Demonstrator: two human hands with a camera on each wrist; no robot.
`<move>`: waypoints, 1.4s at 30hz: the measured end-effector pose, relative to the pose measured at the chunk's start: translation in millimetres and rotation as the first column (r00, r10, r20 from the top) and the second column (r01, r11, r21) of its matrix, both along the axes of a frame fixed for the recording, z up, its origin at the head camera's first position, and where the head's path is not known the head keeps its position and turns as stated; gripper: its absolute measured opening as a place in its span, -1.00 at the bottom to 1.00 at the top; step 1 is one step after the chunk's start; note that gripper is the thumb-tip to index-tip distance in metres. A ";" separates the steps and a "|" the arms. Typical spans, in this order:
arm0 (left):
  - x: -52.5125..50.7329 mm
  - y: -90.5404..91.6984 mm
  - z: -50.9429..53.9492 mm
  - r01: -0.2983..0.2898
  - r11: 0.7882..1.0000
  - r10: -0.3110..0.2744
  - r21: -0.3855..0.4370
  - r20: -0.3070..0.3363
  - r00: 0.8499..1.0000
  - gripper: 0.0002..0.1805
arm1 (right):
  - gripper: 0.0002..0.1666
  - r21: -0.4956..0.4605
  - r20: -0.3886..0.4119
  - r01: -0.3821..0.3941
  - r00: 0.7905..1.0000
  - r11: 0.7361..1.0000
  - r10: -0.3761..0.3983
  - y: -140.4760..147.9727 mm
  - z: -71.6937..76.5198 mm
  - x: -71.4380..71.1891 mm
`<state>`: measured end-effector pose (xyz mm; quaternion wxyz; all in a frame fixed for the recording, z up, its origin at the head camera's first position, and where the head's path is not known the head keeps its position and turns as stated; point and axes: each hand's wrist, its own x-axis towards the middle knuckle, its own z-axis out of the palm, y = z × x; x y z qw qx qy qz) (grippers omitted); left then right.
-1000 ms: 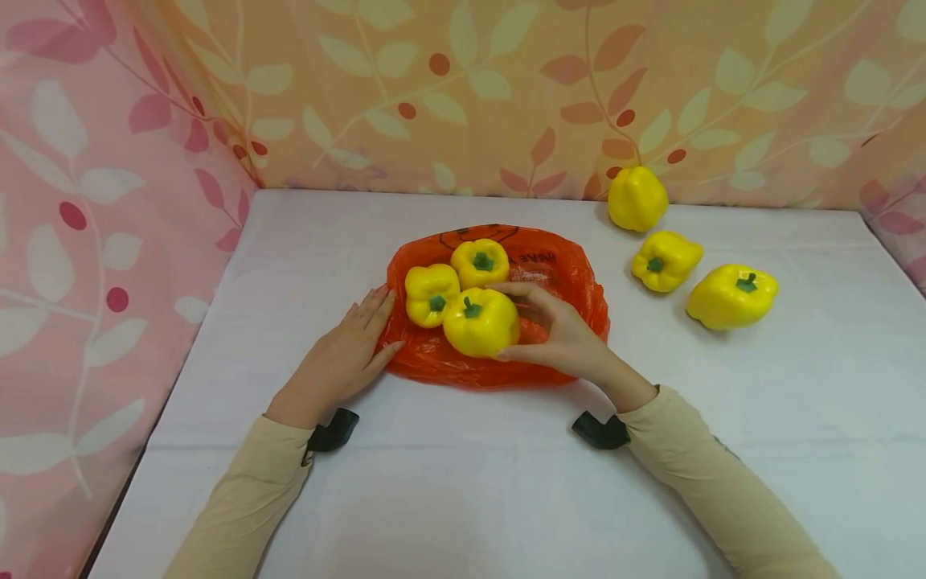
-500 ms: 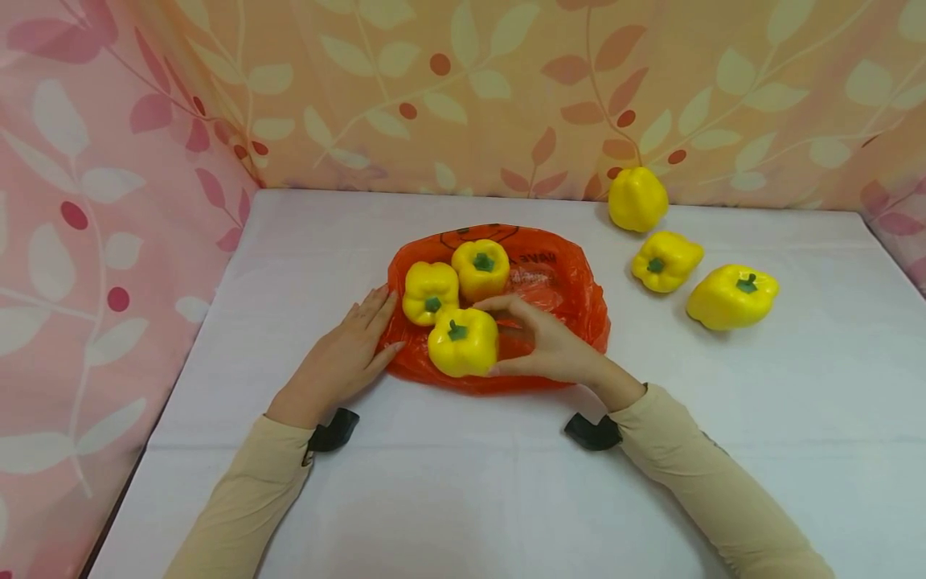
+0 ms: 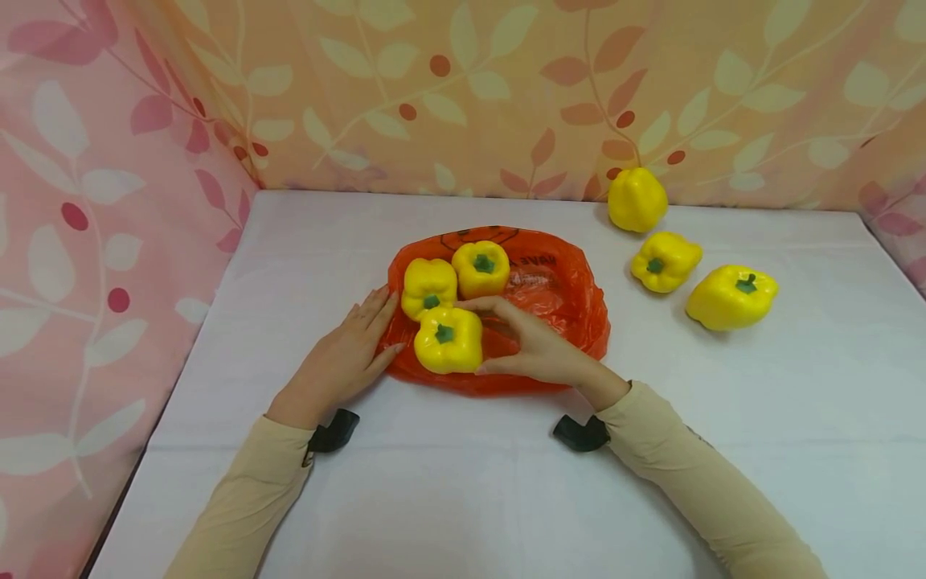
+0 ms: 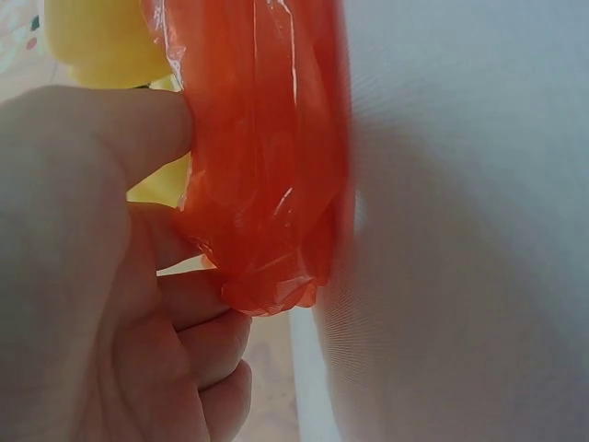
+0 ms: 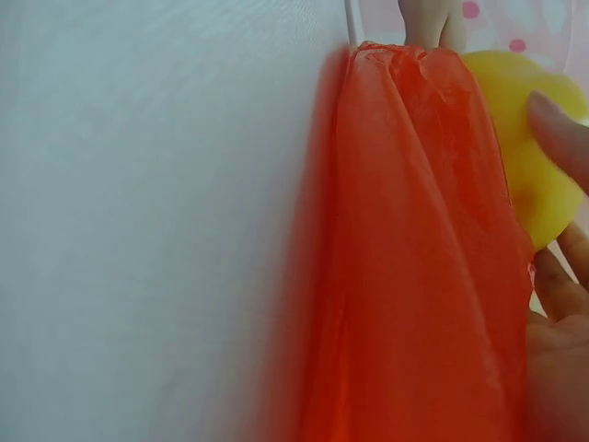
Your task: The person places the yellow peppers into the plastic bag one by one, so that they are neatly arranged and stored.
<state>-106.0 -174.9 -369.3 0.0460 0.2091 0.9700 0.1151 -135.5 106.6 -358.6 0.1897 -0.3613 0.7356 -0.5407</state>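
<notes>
A red plastic bag [image 3: 531,354] lies spread open on the table, with three yellow bell peppers on it. In the head view my right hand [image 3: 538,347] holds the front yellow bell pepper [image 3: 450,344] from its right side, thumb in front and fingers behind. That pepper [image 5: 515,120] also shows beyond the bag wall in the right wrist view. Another pepper [image 3: 428,283] sits just behind it, and a third [image 3: 482,272] stands at the back. Flat along the bag's left edge rests my left hand [image 3: 346,354], its thumb touching the red plastic [image 4: 258,166] in the left wrist view.
Three more yellow bell peppers lie right of the bag: one at the back [image 3: 637,199], one in the middle [image 3: 665,262], one nearer [image 3: 732,297]. A white cloth covers the table [image 3: 463,482]. Patterned curtains [image 3: 434,96] stand behind and at the left.
My right hand has moved left and slightly toward the front with the pepper, lowering it beside the left one, which shifted slightly back. My left hand has stayed in place.
</notes>
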 end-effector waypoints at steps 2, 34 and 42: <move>-0.3 0.2 0.1 -0.001 1.000 0.001 -0.002 0.001 1.000 -0.17 | -0.19 0.005 -0.015 0.007 1.000 1.000 -0.006 0.0 -0.3 -0.5; -0.5 -2.1 -0.2 0.001 1.000 -0.001 0.019 -0.002 1.000 -0.18 | -0.56 0.048 -0.160 0.208 0.967 0.977 -0.198 -0.7 47.4 -25.8; -0.1 -0.3 -0.3 0.010 0.999 -0.010 0.032 -0.015 1.000 -0.18 | -0.63 0.110 -0.227 0.185 0.961 0.977 -0.157 -23.2 63.9 -50.5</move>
